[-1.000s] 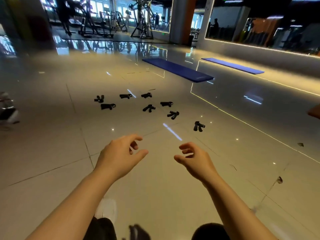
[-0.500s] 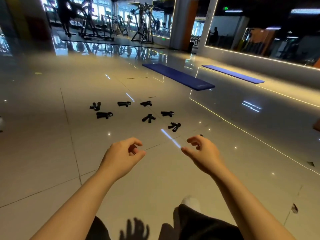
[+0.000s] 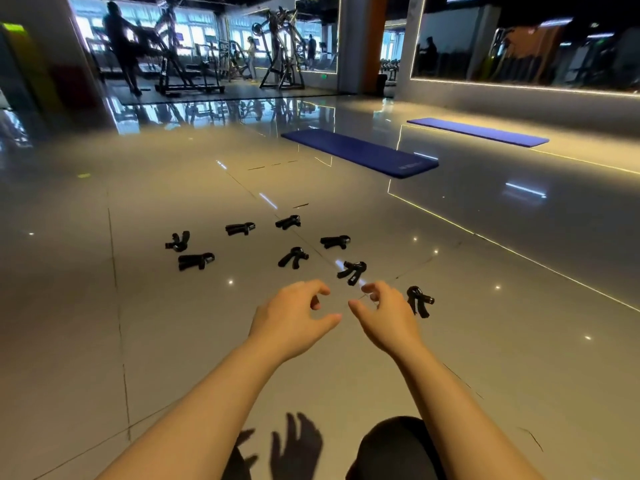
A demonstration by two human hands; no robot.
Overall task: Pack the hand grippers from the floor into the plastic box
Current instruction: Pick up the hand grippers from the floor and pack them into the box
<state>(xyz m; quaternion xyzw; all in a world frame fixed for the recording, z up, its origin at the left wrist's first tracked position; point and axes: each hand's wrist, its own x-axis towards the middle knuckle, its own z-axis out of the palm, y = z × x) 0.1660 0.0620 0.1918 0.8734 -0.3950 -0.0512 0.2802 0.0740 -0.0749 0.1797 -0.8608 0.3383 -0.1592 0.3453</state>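
On the shiny gym floor (image 3: 104,323) eight black hand grippers (image 3: 293,257) lie ahead (no box in sight), and both hands reach out loose and empty, the right hand (image 3: 384,317) just beside the nearest gripper (image 3: 419,301), the left hand (image 3: 294,317) farther away.

Eight black plastic hand grippers (image 3: 293,257) lie scattered on the glossy tiled floor (image 3: 104,323) ahead of you; blue exercise mat (image 3: 360,152) beyond them, rightward.

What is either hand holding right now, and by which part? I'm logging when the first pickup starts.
Nothing is held. The left hand and right hand hover with loosely curled fingers above the floor; the nearest hand gripper lies untouched beside the right hand.
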